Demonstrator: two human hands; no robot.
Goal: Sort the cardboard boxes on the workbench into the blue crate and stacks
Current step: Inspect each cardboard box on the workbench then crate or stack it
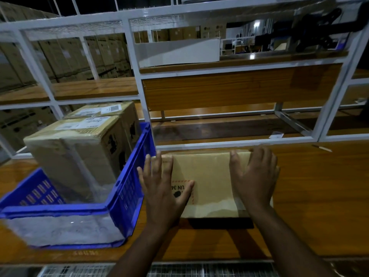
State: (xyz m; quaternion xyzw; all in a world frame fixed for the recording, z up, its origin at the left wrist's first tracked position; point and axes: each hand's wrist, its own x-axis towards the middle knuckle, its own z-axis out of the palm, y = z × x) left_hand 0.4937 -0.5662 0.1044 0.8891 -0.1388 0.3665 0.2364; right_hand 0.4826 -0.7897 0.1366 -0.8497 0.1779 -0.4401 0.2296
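- Our left hand [163, 188] and right hand [254, 176] lie flat, fingers straight, on the flat cardboard box [209, 180] on the workbench [309, 196], right of the blue crate [127, 196].
- Its label reads "UN 34", partly covered.
- Two taped boxes [79, 152] stand in the crate, labels unreadable.

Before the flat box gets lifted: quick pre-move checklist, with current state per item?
1. Left hand on flat box: ok, fingers straight on top.
2. Right hand on it: ok, at far right corner.
3. Firm grip: not ok, neither hand curls round an edge.
4. Room in blue crate: cannot tell, two boxes fill most of it.
5. Box flat on workbench: ok.
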